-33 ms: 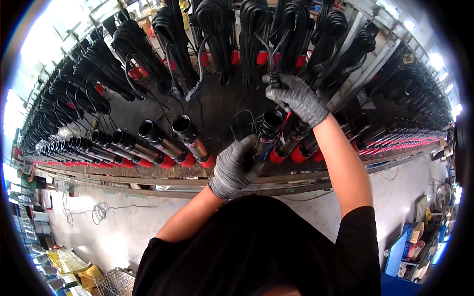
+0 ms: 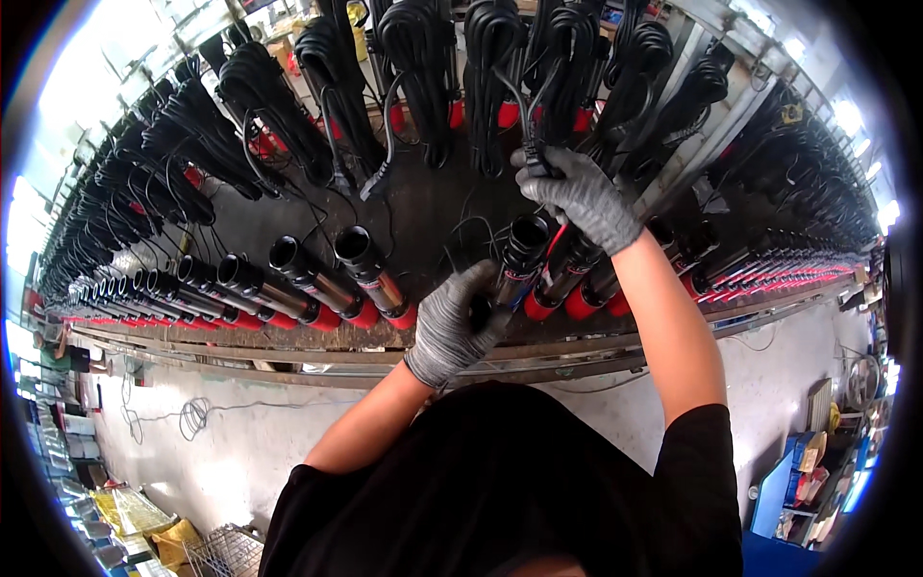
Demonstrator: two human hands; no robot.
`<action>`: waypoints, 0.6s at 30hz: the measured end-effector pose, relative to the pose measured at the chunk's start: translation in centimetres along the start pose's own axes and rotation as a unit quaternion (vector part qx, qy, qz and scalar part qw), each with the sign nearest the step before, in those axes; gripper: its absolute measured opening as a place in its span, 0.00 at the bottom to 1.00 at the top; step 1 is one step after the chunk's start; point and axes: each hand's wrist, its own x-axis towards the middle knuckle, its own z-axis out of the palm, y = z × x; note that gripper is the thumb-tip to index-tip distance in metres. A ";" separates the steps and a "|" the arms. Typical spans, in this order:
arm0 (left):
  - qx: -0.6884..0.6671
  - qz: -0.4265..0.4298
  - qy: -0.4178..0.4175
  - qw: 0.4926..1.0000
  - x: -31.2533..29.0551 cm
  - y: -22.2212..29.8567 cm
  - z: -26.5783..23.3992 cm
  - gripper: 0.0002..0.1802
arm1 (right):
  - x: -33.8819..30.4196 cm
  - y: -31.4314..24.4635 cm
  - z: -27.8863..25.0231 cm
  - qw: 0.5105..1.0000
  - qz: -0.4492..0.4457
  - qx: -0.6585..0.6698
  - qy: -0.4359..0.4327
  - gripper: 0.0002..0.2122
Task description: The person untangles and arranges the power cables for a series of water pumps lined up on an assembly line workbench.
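Note:
My left hand (image 2: 454, 322), in a grey knit glove, is closed at the front of the bench. A dark round part (image 2: 482, 313) with a hollow look shows between its thumb and fingers. Just beyond the fingertips, a black open-topped tube (image 2: 528, 234) stands tilted; whether the hand touches it, I cannot tell. My right hand (image 2: 582, 197), gloved alike, grips a black cable plug (image 2: 536, 163) above and right of that tube. Grey leads run from the plug toward the hanging cable coils. A thin red wire (image 2: 556, 240) shows below the right hand.
Coiled black cables (image 2: 418, 67) hang in a long row across the back of the dark bench (image 2: 423, 207). Black tubes with red bases (image 2: 358, 246) line its front edge on both sides. A metal post (image 2: 711, 144) rises at the right; loose wire (image 2: 194, 415) lies on the floor.

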 end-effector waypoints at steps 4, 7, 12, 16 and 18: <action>-0.038 -0.059 0.059 0.996 0.7 -2.0 -0.3 0.29 | -4.3 -4.0 -0.8 0.997 0.034 0.023 0.066 0.15; -0.007 -0.113 0.069 0.991 2.4 -4.2 -0.9 0.28 | -6.5 -4.2 -3.5 0.993 0.038 0.026 0.109 0.14; 0.002 -0.183 0.067 0.981 5.3 -6.5 -1.7 0.24 | -8.4 -3.0 -9.2 0.980 -0.010 0.050 0.191 0.12; 0.067 -0.164 0.051 0.983 6.4 -6.7 -2.0 0.20 | -7.7 -1.8 -12.3 0.973 -0.008 0.142 0.182 0.19; 0.088 -0.157 0.041 0.983 6.6 -5.8 -1.6 0.20 | -7.3 -1.0 -13.2 0.977 0.030 0.136 0.162 0.21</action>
